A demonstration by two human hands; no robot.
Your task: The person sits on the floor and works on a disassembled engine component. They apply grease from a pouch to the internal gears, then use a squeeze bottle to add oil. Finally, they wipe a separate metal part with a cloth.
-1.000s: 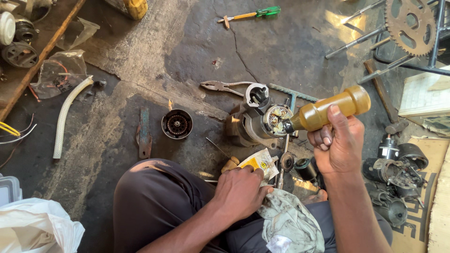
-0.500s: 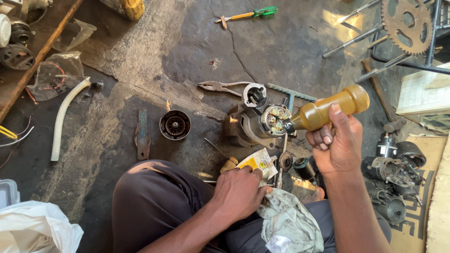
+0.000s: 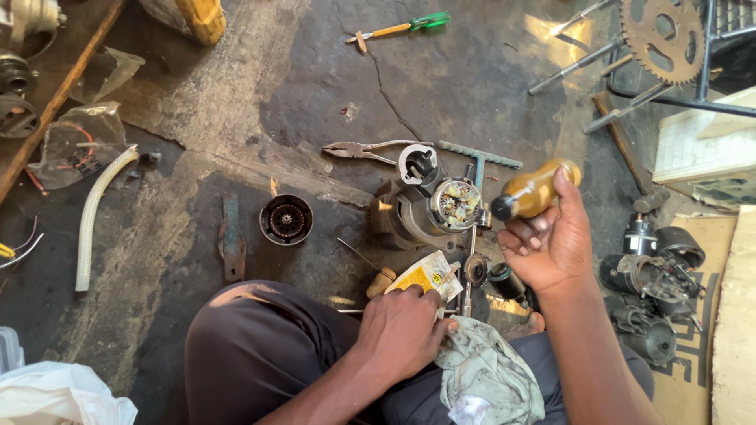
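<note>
My right hand [image 3: 547, 240] grips a screwdriver by its amber handle [image 3: 534, 191], whose tip end points at the brush end of a starter motor [image 3: 433, 208] lying on the concrete floor. My left hand [image 3: 402, 330] rests low by my knee, fingers closed on a small yellow and white sachet [image 3: 429, 277], next to a dirty greenish rag [image 3: 488, 382] on my lap. A small round metal part [image 3: 476, 269] lies between the two hands.
Pliers [image 3: 366, 149], a T-handle wrench [image 3: 479, 161], a round armature housing [image 3: 286, 219], a flat metal bar [image 3: 231, 238] and a white hose [image 3: 94, 214] lie on the floor. A green-handled screwdriver [image 3: 402, 27] lies farther off. Motor parts [image 3: 650, 275] and a sprocket [image 3: 660, 30] sit at right.
My right hand has tilted the screwdriver handle slightly and shifted a little left toward the motor. The left hand stays on the sachet.
</note>
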